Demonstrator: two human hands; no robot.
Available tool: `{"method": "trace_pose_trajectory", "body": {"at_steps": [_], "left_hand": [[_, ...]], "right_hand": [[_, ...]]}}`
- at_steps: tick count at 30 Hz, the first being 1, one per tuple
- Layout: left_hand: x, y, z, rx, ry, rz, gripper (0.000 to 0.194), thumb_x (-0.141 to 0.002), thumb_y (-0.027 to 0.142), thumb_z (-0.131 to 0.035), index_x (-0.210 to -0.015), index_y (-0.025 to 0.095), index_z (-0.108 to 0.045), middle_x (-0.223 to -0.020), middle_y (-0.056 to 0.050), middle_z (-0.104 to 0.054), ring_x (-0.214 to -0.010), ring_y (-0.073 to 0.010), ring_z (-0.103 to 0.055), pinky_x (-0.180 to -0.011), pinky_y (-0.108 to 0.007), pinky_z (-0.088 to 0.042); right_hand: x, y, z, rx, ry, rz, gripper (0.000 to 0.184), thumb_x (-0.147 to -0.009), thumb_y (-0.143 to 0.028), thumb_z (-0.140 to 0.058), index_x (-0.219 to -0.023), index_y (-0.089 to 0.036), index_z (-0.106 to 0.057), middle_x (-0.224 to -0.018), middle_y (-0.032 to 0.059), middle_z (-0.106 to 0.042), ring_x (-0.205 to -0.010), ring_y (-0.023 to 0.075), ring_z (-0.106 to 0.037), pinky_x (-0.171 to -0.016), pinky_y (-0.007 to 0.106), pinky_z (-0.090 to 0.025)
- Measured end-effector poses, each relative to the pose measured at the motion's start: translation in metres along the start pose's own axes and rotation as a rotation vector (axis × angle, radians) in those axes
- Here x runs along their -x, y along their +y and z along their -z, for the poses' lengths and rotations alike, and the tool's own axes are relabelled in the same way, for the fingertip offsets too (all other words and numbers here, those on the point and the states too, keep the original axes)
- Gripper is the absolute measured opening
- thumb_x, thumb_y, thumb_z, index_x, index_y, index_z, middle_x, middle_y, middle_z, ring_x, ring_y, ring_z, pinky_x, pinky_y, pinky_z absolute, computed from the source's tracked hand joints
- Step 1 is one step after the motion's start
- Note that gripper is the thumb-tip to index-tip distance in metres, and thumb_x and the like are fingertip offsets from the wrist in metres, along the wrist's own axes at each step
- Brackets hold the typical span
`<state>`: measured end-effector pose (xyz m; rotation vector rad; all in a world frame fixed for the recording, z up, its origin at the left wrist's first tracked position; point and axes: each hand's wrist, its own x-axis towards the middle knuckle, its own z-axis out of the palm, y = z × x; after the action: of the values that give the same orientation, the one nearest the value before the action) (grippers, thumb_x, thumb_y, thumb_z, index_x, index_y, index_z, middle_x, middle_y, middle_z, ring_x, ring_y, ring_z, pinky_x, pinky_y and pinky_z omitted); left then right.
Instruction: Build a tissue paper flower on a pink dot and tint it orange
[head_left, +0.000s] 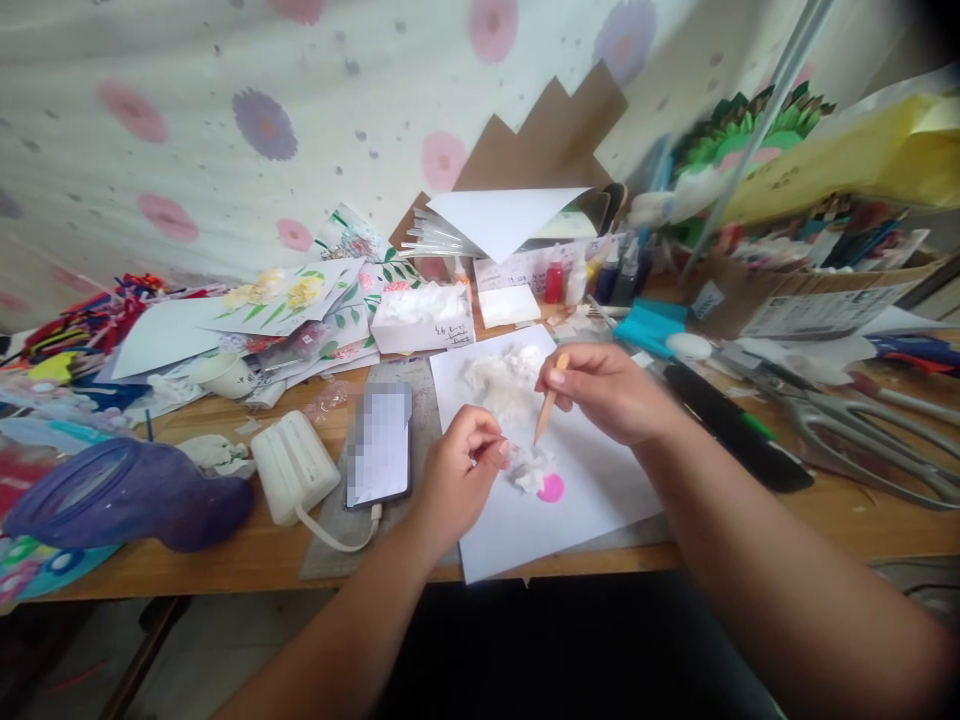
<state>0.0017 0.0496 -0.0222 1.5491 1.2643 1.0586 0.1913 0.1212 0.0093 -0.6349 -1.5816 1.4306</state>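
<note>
My right hand (600, 390) grips a short wooden pencil-like stick (550, 405), its dark point slanting down to the left. Pinched closed, my left hand (466, 465) is beside a small tuft of white fluff (531, 474); what its fingertips hold, if anything, is too small to make out. A bright pink disc (552, 488) touches the tuft's lower right side. Beyond both hands lies a bigger heap of white cotton-like fluff (502, 385). All of it rests on a sheet of white paper (600, 510).
Left of the paper are a phone (381, 445) and a white power bank (294, 465) joined by a cable. Large scissors (840, 410) and a black-handled tool (735, 430) lie right. Behind stand a small white box (424, 318), paint bottles (553, 280) and a cardboard box (810, 300).
</note>
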Motion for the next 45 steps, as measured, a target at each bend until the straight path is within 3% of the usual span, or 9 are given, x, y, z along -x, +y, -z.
{"method": "trace_pose_trajectory", "body": {"at_steps": [3, 7, 14, 20, 26, 33, 45], "left_hand": [[-0.002, 0.003, -0.006, 0.033, -0.059, 0.035, 0.007, -0.084, 0.027, -0.052, -0.081, 0.024, -0.046, -0.070, 0.004, -0.058, -0.064, -0.0129, -0.059, -0.063, -0.026, -0.045], [-0.006, 0.003, -0.010, 0.079, -0.133, 0.083, 0.008, -0.083, 0.029, -0.052, -0.087, 0.023, -0.056, -0.081, 0.000, -0.061, -0.075, -0.0148, -0.060, -0.069, -0.027, -0.047], [-0.017, 0.012, -0.016, -0.022, -0.185, 0.168, 0.024, -0.077, 0.014, -0.049, -0.094, 0.021, -0.065, -0.089, -0.003, -0.067, -0.083, -0.0177, -0.064, -0.064, -0.025, -0.047], [-0.023, 0.013, -0.032, -0.149, -0.144, 0.040, 0.016, -0.078, 0.019, -0.054, -0.086, 0.021, -0.067, -0.082, 0.000, -0.067, -0.071, -0.0134, -0.061, -0.064, -0.025, -0.046], [-0.022, 0.000, -0.033, -0.311, -0.179, -0.120, 0.018, -0.077, 0.010, -0.052, -0.079, 0.022, -0.065, -0.091, 0.001, -0.065, -0.089, -0.0143, -0.059, -0.079, -0.028, -0.045], [-0.021, 0.001, -0.030, -0.262, -0.158, -0.105, 0.015, -0.076, 0.011, -0.055, -0.074, 0.021, -0.066, -0.108, -0.003, -0.054, -0.100, -0.0157, -0.055, -0.084, -0.029, -0.043], [-0.023, -0.003, -0.035, -0.276, -0.185, -0.091, 0.018, -0.075, 0.009, -0.056, -0.073, 0.022, -0.068, -0.105, -0.003, -0.052, -0.103, -0.0162, -0.053, -0.087, -0.030, -0.044]], "right_hand": [[0.005, -0.001, 0.005, 0.072, -0.011, -0.016, 0.021, -0.079, -0.032, -0.062, -0.064, -0.018, -0.059, -0.052, -0.0049, -0.048, -0.053, 0.0091, -0.042, -0.056, 0.026, -0.032], [0.009, -0.002, 0.005, 0.144, 0.016, -0.064, 0.024, -0.078, -0.034, -0.062, -0.060, -0.018, -0.058, -0.052, -0.0043, -0.048, -0.053, 0.0094, -0.042, -0.055, 0.026, -0.032], [0.022, 0.001, 0.014, 0.148, 0.098, -0.066, 0.022, -0.078, -0.031, -0.063, -0.060, -0.018, -0.060, -0.053, -0.0035, -0.050, -0.054, 0.0098, -0.042, -0.056, 0.026, -0.032], [0.028, 0.007, 0.028, 0.025, 0.242, 0.003, 0.019, -0.078, -0.032, -0.061, -0.064, -0.019, -0.061, -0.050, -0.0041, -0.049, -0.050, 0.0095, -0.042, -0.053, 0.026, -0.031], [0.030, 0.004, 0.024, 0.126, 0.156, -0.089, 0.018, -0.075, -0.027, -0.065, -0.060, -0.016, -0.061, -0.049, -0.0039, -0.050, -0.050, 0.0089, -0.042, -0.052, 0.025, -0.031], [0.027, 0.005, 0.022, 0.221, 0.195, -0.113, 0.022, -0.077, -0.030, -0.059, -0.060, -0.016, -0.056, -0.050, -0.0053, -0.047, -0.051, 0.0079, -0.040, -0.053, 0.024, -0.030], [0.024, 0.009, 0.020, 0.303, 0.020, -0.263, 0.019, -0.075, -0.025, -0.059, -0.059, -0.015, -0.058, -0.048, -0.0055, -0.048, -0.046, 0.0071, -0.040, -0.049, 0.023, -0.030]]}}
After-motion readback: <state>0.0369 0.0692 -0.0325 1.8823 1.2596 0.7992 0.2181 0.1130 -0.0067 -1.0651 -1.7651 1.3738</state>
